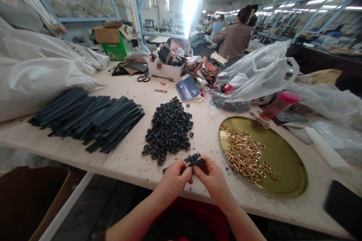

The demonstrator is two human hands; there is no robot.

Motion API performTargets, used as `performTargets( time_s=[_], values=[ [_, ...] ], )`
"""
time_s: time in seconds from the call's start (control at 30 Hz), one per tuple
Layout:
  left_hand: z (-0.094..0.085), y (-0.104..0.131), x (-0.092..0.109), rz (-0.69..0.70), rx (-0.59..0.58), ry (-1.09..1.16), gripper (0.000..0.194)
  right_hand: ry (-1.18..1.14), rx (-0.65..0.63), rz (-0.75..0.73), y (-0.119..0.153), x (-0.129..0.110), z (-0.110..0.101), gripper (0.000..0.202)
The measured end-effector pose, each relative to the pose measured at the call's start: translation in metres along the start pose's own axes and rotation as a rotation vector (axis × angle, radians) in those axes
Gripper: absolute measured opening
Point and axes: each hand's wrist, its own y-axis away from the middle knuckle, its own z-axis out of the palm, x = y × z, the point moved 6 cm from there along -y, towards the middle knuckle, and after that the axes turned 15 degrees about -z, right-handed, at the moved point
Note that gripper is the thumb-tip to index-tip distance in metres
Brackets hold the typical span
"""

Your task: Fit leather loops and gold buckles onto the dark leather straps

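My left hand (175, 176) and my right hand (211, 176) meet at the table's front edge, both closed on a black strap (199, 162). A small glint of gold metal shows at my left fingertips, partly hidden by the fingers. Just behind the fingers is another dark piece (193, 157) with a gold bit at its end; I cannot tell whether it joins the strap. Beyond my hands lies a heap of small black loops (169, 128). Gold buckles (246, 154) are piled on a round gold tray (288, 169) to the right.
Black strips (93, 116) lie stacked on the left beside a white sack (42, 67). Farther back are scissors (143, 78), a blue booklet (189, 89) and a filled white box (165, 70). Plastic bags (254, 71), a pink-lidded bottle (279, 105) and a dark flat object (343, 205) occupy the right.
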Motion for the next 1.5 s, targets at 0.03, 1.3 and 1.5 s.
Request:
performTargets(
  time_s=[0.03,1.3,1.5],
  values=[
    [0.000,0.001,0.000,0.014,0.008,-0.034,0.018,-0.011,-0.009,0.015,0.000,0.001,0.001,0.012],
    [-0.033,-0.033,0.003,0.036,0.126,-0.046,0.026,0.195,-0.121,0.052,-0.097,0.056,-0.016,0.015],
    [-0.023,-0.019,0.021,0.110,0.154,-0.125,0.029,-0.184,-0.114,0.121,-0.044,0.018,-0.006,0.030]
  ],
)
